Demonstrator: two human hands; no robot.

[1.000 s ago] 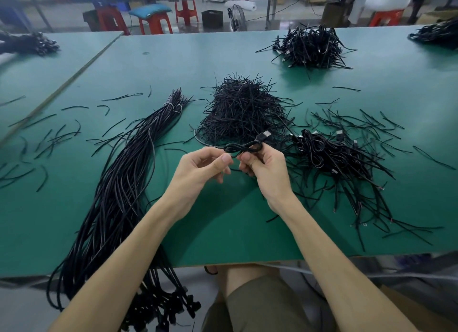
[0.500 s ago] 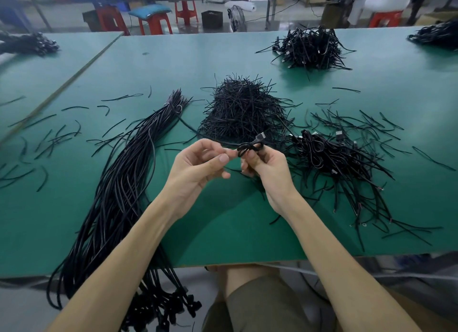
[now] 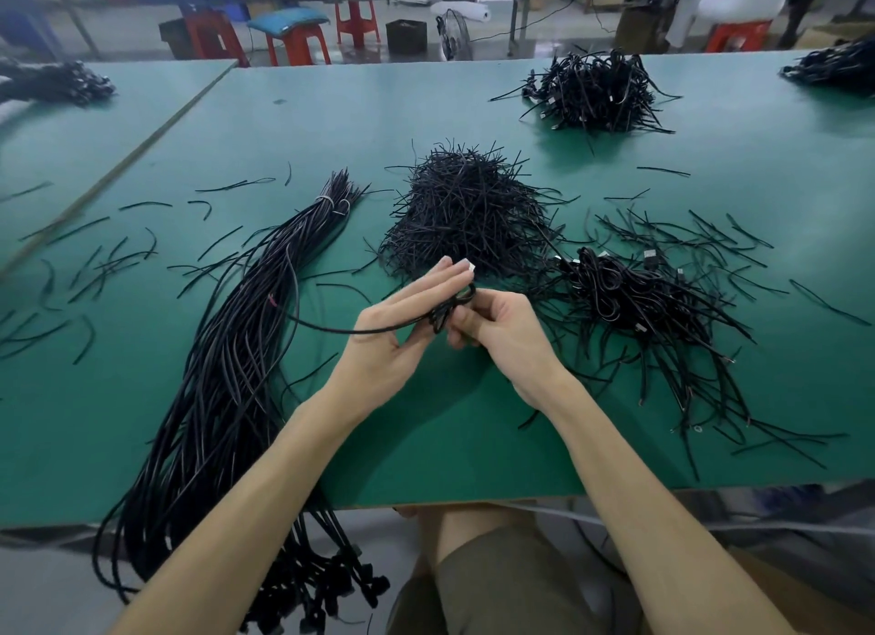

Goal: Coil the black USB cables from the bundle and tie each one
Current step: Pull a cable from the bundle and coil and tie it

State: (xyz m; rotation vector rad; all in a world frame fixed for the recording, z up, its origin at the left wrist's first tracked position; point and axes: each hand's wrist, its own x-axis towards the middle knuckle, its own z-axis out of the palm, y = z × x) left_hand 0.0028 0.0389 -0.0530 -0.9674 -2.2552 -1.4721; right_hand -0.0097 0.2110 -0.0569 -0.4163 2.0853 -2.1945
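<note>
My right hand (image 3: 506,338) pinches a small coil of black USB cable (image 3: 447,310) just above the green table (image 3: 426,421). The coil's silver plug (image 3: 469,266) pokes out past the fingertips. My left hand (image 3: 402,324) lies against the coil with its fingers straight, and a loose cable tail (image 3: 331,329) runs across it toward the left. The long bundle of black cables (image 3: 222,364) lies left of my hands, bound with a pale tie (image 3: 326,202) at its far end. Its near end hangs over the table edge.
A heap of black twist ties (image 3: 466,217) sits just beyond my hands. To the right lies a pile of coiled cables (image 3: 639,298) among scattered ties. More cable piles rest farther back (image 3: 596,89), at the far right (image 3: 835,66) and on the left table (image 3: 52,82).
My left hand has gone from a pinch at the coil to straight fingers laid along it. The coil has turned in my right hand, and a cable tail now trails left.
</note>
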